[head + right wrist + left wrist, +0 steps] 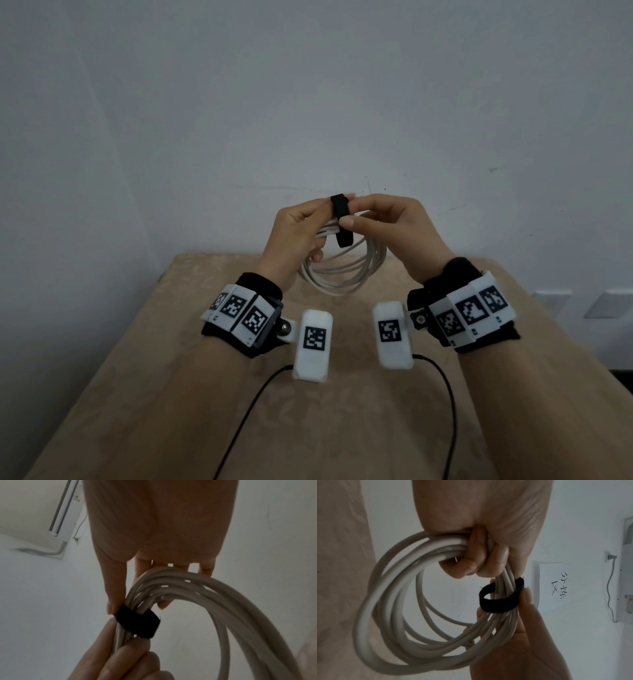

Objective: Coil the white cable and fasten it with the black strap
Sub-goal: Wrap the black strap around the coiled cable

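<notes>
one white cable [346,274] coil, one black strap [340,219], two hands

All three pictures are dim and flat, with soft, even light, no hard shadows and no glare. In the head view the grey wall [308,85] darkens toward the corners, and the table [342,428] edges splay outward from wide-angle stretch. Both wrist views are grainy and soft. The white cable [388,601] blurs where it nears the lens, and the left hand [479,507] and right hand [159,520] sit underexposed against the paler wall.
</notes>
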The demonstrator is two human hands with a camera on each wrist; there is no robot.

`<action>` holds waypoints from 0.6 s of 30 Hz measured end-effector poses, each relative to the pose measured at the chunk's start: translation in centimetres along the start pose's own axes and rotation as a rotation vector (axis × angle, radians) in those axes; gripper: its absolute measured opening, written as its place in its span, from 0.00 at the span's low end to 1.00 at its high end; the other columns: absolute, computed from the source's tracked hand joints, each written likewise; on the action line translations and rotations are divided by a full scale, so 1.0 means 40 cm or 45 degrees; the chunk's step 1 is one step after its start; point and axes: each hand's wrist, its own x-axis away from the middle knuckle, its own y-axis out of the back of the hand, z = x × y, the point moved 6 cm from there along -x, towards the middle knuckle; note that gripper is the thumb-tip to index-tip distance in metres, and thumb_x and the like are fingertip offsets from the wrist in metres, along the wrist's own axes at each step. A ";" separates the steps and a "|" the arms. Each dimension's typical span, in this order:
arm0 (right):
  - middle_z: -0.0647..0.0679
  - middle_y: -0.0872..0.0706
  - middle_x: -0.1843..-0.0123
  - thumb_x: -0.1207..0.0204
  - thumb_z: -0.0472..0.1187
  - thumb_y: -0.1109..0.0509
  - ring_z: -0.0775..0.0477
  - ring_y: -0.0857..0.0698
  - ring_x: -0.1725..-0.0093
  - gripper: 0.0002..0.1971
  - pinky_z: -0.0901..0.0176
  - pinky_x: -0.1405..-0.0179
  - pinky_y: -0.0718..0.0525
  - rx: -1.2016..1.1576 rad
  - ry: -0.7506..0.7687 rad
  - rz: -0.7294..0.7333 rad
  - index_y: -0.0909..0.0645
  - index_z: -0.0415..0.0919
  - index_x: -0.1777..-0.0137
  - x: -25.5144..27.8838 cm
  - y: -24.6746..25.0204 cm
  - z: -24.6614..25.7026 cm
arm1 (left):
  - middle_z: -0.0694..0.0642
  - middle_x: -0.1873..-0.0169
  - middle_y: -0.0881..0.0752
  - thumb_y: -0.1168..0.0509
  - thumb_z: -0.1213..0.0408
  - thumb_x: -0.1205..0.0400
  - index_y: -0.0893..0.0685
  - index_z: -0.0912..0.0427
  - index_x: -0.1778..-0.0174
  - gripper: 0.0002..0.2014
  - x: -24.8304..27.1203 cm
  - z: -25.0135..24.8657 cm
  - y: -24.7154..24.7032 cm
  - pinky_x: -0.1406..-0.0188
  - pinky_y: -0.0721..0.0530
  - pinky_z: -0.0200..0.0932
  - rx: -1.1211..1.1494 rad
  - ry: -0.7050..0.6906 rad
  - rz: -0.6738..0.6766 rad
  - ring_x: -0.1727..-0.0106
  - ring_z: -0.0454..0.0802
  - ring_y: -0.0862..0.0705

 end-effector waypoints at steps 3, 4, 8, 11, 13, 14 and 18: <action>0.42 0.09 0.55 0.30 0.31 0.24 0.51 0.11 0.56 0.07 0.62 0.48 0.16 -0.066 -0.033 0.011 0.12 0.37 0.52 0.005 -0.002 0.003 | 0.44 0.81 0.27 0.40 0.59 0.15 0.11 0.53 0.42 0.13 0.001 0.004 -0.001 0.81 0.37 0.39 0.006 0.010 0.022 0.83 0.40 0.39; 0.41 0.08 0.56 0.30 0.31 0.24 0.51 0.11 0.56 0.08 0.64 0.48 0.16 -0.072 -0.035 0.016 0.12 0.37 0.51 0.005 -0.002 0.004 | 0.43 0.80 0.26 0.41 0.59 0.14 0.12 0.52 0.41 0.13 0.001 0.004 -0.003 0.82 0.37 0.37 0.009 0.015 0.033 0.83 0.39 0.39; 0.31 0.10 0.54 0.28 0.35 0.24 0.38 0.13 0.53 0.12 0.45 0.38 0.18 -0.033 -0.036 0.039 0.12 0.40 0.44 0.007 -0.006 0.002 | 0.47 0.77 0.26 0.46 0.57 0.14 0.14 0.50 0.38 0.17 0.001 0.005 -0.003 0.81 0.37 0.37 0.075 0.083 0.062 0.83 0.40 0.39; 0.47 0.09 0.48 0.29 0.37 0.23 0.37 0.12 0.49 0.17 0.43 0.37 0.19 0.015 -0.018 0.040 0.14 0.41 0.39 0.004 -0.008 0.001 | 0.48 0.77 0.27 0.43 0.51 0.15 0.14 0.48 0.39 0.15 0.001 0.002 -0.002 0.80 0.36 0.39 0.036 0.099 0.050 0.83 0.40 0.38; 0.53 0.14 0.36 0.30 0.40 0.21 0.33 0.14 0.45 0.20 0.41 0.36 0.18 0.057 0.010 0.056 0.14 0.46 0.37 0.004 -0.010 0.003 | 0.51 0.71 0.23 0.37 0.54 0.18 0.16 0.48 0.37 0.14 0.000 0.003 -0.001 0.81 0.35 0.38 -0.048 0.085 0.025 0.82 0.40 0.38; 0.56 0.17 0.33 0.31 0.40 0.21 0.34 0.14 0.45 0.21 0.42 0.36 0.18 0.067 0.015 0.059 0.15 0.48 0.36 0.004 -0.009 0.004 | 0.55 0.67 0.22 0.35 0.55 0.18 0.16 0.48 0.36 0.15 -0.001 0.005 -0.001 0.82 0.34 0.37 -0.071 0.089 0.029 0.82 0.41 0.37; 0.53 0.20 0.29 0.32 0.38 0.21 0.48 0.15 0.49 0.27 0.50 0.38 0.16 0.017 0.052 0.038 0.19 0.48 0.32 0.006 0.001 0.014 | 0.58 0.67 0.21 0.33 0.58 0.20 0.17 0.47 0.34 0.17 -0.002 0.010 0.001 0.81 0.35 0.36 -0.075 0.095 0.060 0.83 0.41 0.38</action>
